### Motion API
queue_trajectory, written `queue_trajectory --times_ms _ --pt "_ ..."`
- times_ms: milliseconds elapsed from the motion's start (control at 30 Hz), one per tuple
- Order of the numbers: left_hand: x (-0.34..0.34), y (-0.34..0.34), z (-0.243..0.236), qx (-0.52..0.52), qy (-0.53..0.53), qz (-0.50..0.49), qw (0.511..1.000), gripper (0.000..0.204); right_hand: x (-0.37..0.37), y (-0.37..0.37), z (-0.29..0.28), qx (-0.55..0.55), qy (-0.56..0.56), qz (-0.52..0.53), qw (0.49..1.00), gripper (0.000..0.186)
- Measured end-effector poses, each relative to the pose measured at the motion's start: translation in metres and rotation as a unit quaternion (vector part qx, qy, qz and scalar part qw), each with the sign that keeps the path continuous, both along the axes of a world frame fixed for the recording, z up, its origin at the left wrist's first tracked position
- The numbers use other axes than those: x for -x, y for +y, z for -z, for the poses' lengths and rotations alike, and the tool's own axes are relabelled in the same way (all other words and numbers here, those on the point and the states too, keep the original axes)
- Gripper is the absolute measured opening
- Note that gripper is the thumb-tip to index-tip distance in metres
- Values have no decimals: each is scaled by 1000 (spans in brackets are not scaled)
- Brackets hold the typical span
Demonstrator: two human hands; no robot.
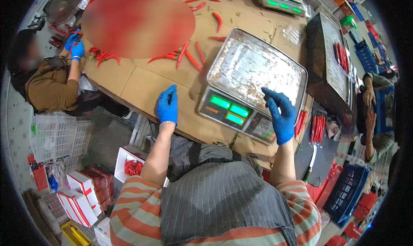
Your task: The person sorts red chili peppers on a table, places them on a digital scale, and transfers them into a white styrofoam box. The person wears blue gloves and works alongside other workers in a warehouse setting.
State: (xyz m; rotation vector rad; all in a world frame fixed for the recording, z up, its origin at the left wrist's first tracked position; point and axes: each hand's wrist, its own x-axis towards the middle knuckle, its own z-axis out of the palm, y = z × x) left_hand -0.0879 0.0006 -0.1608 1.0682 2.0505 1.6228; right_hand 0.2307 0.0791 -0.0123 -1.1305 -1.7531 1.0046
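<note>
Both hands wear blue gloves. My left hand is over the cardboard-covered table near its front edge, fingers loosely bent with a gap at the thumb and nothing visible in them. My right hand, its glove darkly smudged, hovers by the front right of the digital scale. Its thumb and forefinger are apart, with nothing seen between them. The scale's worn metal pan bears no goods, and its green displays are lit. Red chili peppers lie scattered beyond my left hand, beside a large blurred red area.
A knife and bundled chilies lie on a dark board at right, beside a metal box. Another scale stands at the back. A co-worker in blue gloves sits at left; another person's hands show at right.
</note>
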Motion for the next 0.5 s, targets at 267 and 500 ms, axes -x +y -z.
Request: queue_trajectory --times_ms 267,500 --pt "59 95 -38 9 123 -46 991 26 37 -42 6 50 7 -91 995 22" --pt "113 149 -46 267 371 58 888 24 42 -48 10 37 -66 -124 989 24"
